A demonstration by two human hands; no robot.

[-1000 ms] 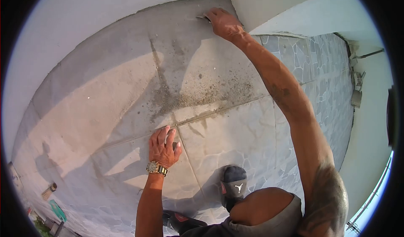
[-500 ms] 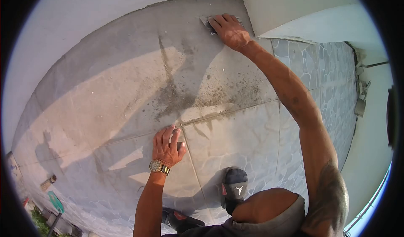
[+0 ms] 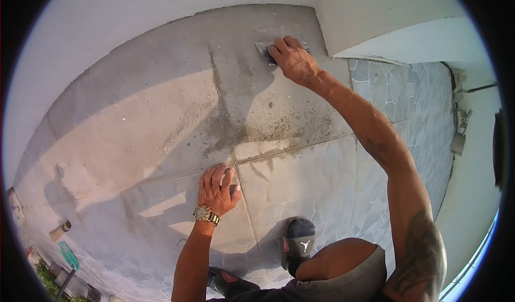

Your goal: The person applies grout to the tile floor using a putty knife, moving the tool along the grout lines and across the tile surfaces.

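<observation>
My right hand (image 3: 293, 58) reaches far forward and grips a flat metal scraper (image 3: 264, 47), pressed against the bare grey concrete bed (image 3: 177, 87) near the white wall corner. My left hand (image 3: 216, 190), with a gold watch on the wrist, rests flat with fingers spread on a stone-patterned tile (image 3: 161, 205) beside the joint where several tiles meet. Something small and dark sits under its thumb; I cannot tell what. A band of dark loose grit (image 3: 257, 130) lies on the concrete just beyond the tile edge.
White walls (image 3: 386, 12) border the concrete at the back and right. Laid patterned tiles (image 3: 407, 103) run off to the right. My knee and black shoe (image 3: 298, 243) are below the hands. Small tools (image 3: 60, 229) lie at the far left edge.
My right hand has drawn the scraper back towards me, away from the wall corner. My left hand stays planted on the tile.
</observation>
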